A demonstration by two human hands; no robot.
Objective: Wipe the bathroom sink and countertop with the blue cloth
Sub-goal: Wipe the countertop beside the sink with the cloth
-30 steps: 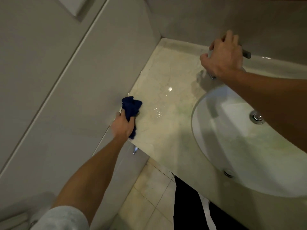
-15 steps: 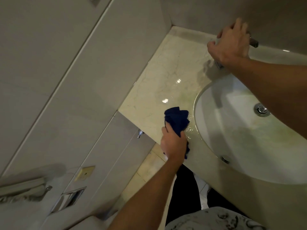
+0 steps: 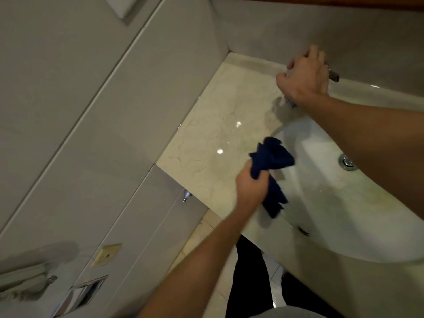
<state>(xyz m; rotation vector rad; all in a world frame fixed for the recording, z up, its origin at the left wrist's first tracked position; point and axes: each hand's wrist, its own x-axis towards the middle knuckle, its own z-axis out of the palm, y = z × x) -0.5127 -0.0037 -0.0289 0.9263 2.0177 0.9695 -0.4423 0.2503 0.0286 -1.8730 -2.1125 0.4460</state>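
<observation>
Item: blue cloth (image 3: 270, 161). Bunched, gripped in the left hand (image 3: 251, 188), whose fingers are curled tight round its middle; one end fans out above the fist, the other hangs below. Position: at the near left rim of the sink (image 3: 332, 203), where the basin meets the counter (image 3: 213, 143).

Item: right hand (image 3: 302, 76). Rests on the faucet (image 3: 332, 75) at the back of the counter, fingers curled over it; whether they truly grip cannot be told.

Item: counter. Pale marble, glossy, with bright glints that suggest wet patches.

Risks, as judged:
- Wadded cloth touches little surface, so streaks and missed strips are likely along the rim.
- The loose tail may drag water over the front edge onto the floor (image 3: 206, 228).
- Weight leaned on the faucet may turn it on or strain it.
- The back corner by the wall is easily skipped.
</observation>
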